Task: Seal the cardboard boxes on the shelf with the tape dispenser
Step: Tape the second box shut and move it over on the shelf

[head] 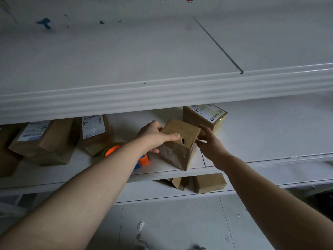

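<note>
Cardboard box (180,150) tilted; left hand (155,137) grips top, right hand (210,143) side.

Small box (180,150) sits tilted at front edge of middle shelf (252,138). Left hand (155,136) grips its top-left corner, right hand (210,141) holds its right edge. Tape dispenser (144,159) lies just left, partly behind left forearm.

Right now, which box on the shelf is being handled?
The small box at the front edge of the shelf, held between left hand and right hand; the labelled boxes sit untouched.
</note>
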